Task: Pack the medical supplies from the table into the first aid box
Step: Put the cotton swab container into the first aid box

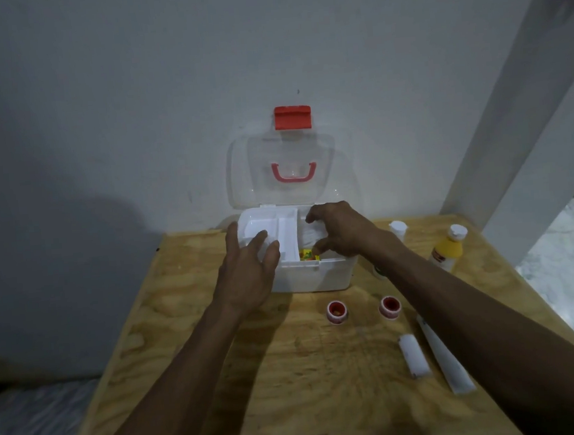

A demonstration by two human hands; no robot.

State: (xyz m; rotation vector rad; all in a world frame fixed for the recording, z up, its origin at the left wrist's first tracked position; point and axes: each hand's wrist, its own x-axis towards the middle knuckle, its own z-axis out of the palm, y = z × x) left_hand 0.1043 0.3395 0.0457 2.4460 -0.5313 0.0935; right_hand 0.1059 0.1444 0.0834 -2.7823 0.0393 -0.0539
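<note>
The white first aid box (312, 278) stands open at the table's far edge, its clear lid (284, 155) with red handle leaning on the wall. My left hand (248, 268) rests on the box's white inner tray (269, 224), fingers straight inside it and thumb at its left edge. My right hand (338, 228) reaches into the box's right part, fingers and thumb curled round a white crumpled bundle (309, 236). A colourful packet (307, 255) lies in the box below the thumb.
On the plywood table (191, 327) lie two small red-capped jars (337, 311) (390, 307), a white roll (414, 355) and a long white packet (446, 359). A yellow bottle (447, 247) and a white bottle (398, 229) stand to the right of the box.
</note>
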